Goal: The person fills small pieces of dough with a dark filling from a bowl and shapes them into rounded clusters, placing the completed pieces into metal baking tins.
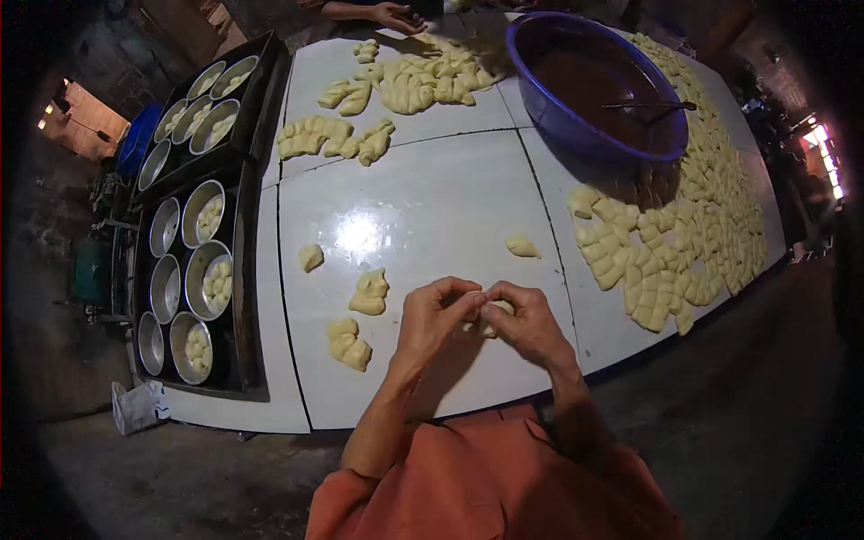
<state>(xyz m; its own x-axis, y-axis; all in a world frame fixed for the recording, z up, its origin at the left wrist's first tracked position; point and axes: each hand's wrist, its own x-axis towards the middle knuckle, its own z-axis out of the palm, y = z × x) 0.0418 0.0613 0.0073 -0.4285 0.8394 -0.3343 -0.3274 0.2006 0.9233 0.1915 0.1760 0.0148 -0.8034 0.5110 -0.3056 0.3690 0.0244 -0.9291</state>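
My left hand (436, 319) and my right hand (522, 324) meet over the white table, thumbs and fingers pinched on a pale dough piece (482, 329) that they partly hide. Left of them lie dough lumps (369, 292), (349, 345) and a smaller piece (311, 258); another small piece (523, 247) sits just beyond my right hand. Many cut dough pieces (634, 265) are spread along the table's right side.
Dark trays (247, 378) with round metal tins, some holding dough balls, line the left. A large purple tub (522, 72) of brown substance with a utensil stands at back right. More dough (423, 81) lies at the back, near another person's hand (400, 18).
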